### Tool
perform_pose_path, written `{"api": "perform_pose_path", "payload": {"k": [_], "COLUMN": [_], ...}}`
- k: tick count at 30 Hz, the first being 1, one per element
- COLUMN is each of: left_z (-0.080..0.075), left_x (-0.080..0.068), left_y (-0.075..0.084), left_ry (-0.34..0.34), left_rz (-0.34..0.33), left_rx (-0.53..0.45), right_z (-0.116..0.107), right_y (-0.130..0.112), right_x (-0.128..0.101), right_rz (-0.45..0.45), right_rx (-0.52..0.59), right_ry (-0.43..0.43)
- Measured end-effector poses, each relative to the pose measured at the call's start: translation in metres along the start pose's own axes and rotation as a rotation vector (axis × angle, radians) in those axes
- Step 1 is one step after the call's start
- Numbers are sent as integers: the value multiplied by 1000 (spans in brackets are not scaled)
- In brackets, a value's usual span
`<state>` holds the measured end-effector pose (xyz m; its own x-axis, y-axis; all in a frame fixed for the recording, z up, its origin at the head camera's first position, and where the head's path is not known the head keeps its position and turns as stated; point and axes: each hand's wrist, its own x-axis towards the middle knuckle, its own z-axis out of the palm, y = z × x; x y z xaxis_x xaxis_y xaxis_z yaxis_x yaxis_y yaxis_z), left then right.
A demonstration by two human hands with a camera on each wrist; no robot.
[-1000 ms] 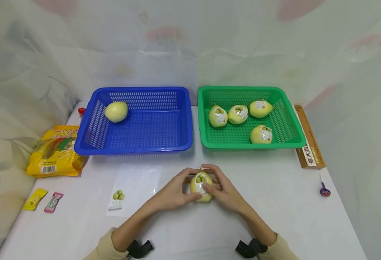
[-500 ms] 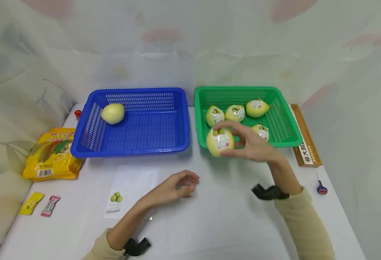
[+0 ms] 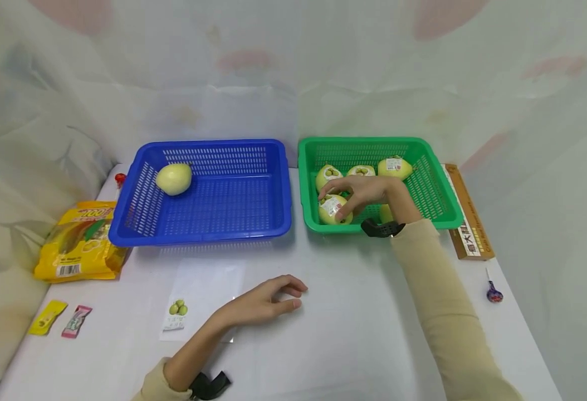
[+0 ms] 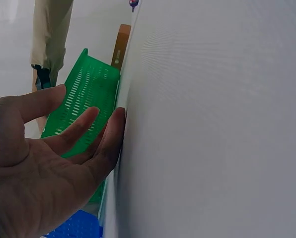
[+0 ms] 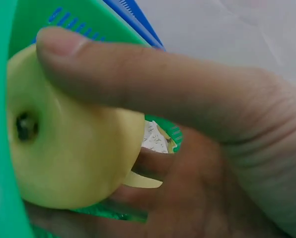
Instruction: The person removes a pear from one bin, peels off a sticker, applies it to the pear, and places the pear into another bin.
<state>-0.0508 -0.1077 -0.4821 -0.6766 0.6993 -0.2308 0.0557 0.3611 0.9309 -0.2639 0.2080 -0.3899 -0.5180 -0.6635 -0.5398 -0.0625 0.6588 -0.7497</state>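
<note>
My right hand (image 3: 361, 192) holds a labelled pale yellow-green pear (image 3: 331, 210) low inside the front left corner of the green basket (image 3: 436, 224). In the right wrist view, the thumb lies across the pear (image 5: 73, 153), whose dark blossom end shows beside the basket wall. Other labelled pears, such as one at the back (image 3: 395, 167), share this basket; the hand and arm partly cover some. My left hand (image 3: 265, 301) is over the table with relaxed, slightly bent fingers and nothing in them. A plastic bag (image 3: 208, 284) with a fruit-printed label lies beside its forearm.
A blue basket (image 3: 200, 238) with one unlabelled pear (image 3: 174, 179) stands left of the green one. A yellow snack bag (image 3: 80, 242), yellow candy (image 3: 48, 317) and pink candy (image 3: 77, 321) lie left. A brown box (image 3: 469, 214) and a lollipop (image 3: 494, 292) lie right.
From between both hands at the table's middle, the pear has gone forward and right in my right hand, down into the green basket. The left hand let go and stayed near its spot.
</note>
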Motion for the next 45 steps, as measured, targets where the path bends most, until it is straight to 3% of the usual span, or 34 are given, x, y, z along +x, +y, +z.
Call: {"api": "perform_pose_path", "payload": {"k": [10,15,18,22,28,32,36,39,45], "left_z": [-7,-23,-38,-56,-73,-78,-80,-80,-79], "left_x": [-20,-39,-54,-77,-105,-117,-126,-130,-137], "left_y": [-2,0,2,0,-8,-11,-13,-14,-12], "left_ry": [0,-30,-1,153,461,617,757,825,848], "left_rz": [-11,-4,9,40,99,119,135,118,29], "left_rx": [27,76,86,71,-6,-20,-32,-45,21], "right_z": [14,8,-4,-21,-28,-18,7,31,79], "right_y": [-3,-14,-27,-58,-112,-145,-172,-185,-198], "right_x": [8,-12,-22,-16,32,72,114,145,198], "right_rz": [-19,7,0,-96,-230,-267,-311,-299,-206], "right_rx": [-63,-1,43,52,150,303,445,524,670], "right_ry": [-15,1,34,92,124,103,87,71,110]}}
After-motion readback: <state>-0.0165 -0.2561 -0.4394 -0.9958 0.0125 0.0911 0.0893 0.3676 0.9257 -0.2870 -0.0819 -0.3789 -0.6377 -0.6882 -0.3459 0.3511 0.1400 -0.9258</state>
